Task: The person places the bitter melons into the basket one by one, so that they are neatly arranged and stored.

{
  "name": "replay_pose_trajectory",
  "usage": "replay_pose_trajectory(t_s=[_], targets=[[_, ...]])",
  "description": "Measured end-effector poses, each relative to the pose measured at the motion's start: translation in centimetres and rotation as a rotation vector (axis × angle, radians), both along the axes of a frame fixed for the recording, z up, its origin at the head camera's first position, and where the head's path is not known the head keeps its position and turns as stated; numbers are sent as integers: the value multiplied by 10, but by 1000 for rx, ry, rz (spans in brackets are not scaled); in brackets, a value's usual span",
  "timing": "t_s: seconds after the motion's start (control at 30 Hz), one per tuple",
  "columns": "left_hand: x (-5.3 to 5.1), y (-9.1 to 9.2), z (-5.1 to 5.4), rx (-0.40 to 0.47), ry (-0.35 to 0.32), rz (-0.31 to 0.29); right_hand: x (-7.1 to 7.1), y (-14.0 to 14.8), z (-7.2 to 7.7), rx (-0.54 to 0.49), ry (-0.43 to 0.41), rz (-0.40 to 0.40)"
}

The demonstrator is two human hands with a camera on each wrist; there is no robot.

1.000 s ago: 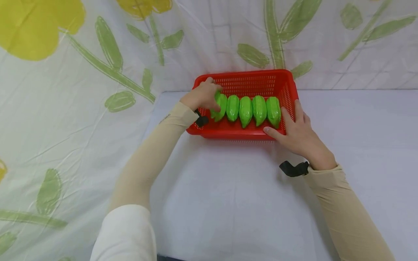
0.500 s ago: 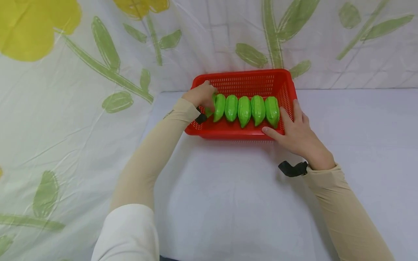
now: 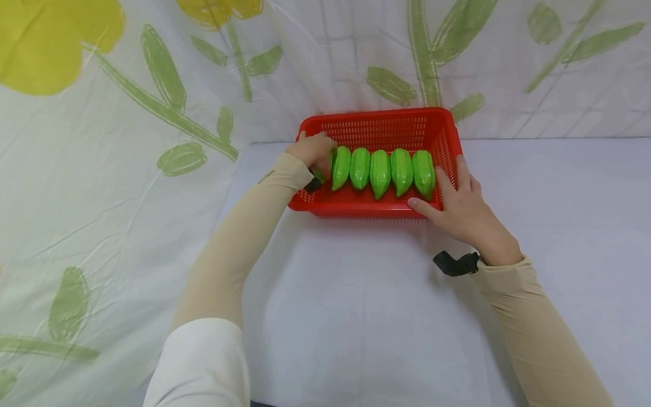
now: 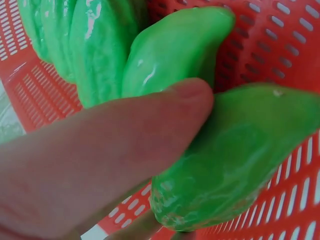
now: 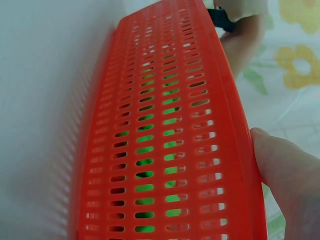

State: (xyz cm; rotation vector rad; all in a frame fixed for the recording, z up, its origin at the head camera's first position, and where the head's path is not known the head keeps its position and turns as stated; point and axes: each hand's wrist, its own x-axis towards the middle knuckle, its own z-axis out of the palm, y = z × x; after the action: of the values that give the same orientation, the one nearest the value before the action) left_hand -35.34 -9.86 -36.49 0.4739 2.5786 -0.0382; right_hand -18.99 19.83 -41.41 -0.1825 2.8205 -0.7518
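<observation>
A red slotted plastic basket (image 3: 376, 212) holds a row of glossy green elongated fruits with pointed ends (image 3: 380, 172). At the row's left end, my left hand (image 3: 313, 154) reaches into the basket and holds one green fruit (image 4: 235, 155). Its thumb lies along the top side of this fruit in the left wrist view, and its other fingers are mostly hidden below. Over the basket's front right corner rests my right hand (image 3: 465, 212), fingers spread and fairly straight. In the right wrist view its thumb (image 5: 285, 165) touches the rim.
Underneath is a table with a white cover (image 3: 366, 305). A white curtain (image 3: 325, 68) printed with yellow flowers and green leaves hangs right behind the basket and along the left side. Dark wrist cameras sit at both wrists, the right one (image 3: 456, 264) beside the basket's front.
My left hand has moved left and lower into the basket with the fruit, now beside the row's left end. The right hand stays on the corner. The head view has shifted slightly.
</observation>
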Motion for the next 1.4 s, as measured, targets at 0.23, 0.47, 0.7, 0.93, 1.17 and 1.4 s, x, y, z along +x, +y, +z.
replay_pose_trajectory(t_s=[0.23, 0.47, 0.7, 0.93, 1.17, 1.4], targets=[[0, -2, -2, -36, 22, -43, 0, -2, 2, 0, 10, 6], [-1, -3, 2, -27, 31, -34, 1, -4, 4, -2, 7, 6], [14, -4, 20, 75, 111, -68, 1, -4, 5, -5, 7, 7], [52, -1, 32, 180, 191, -52, 1, -4, 6, -1, 1, 8], [83, 13, 32, 230, 227, 13, 1, -1, 4, 0, -12, 6], [112, 28, 35, 289, 282, 65, 1, 1, 2, 5, -12, 5]])
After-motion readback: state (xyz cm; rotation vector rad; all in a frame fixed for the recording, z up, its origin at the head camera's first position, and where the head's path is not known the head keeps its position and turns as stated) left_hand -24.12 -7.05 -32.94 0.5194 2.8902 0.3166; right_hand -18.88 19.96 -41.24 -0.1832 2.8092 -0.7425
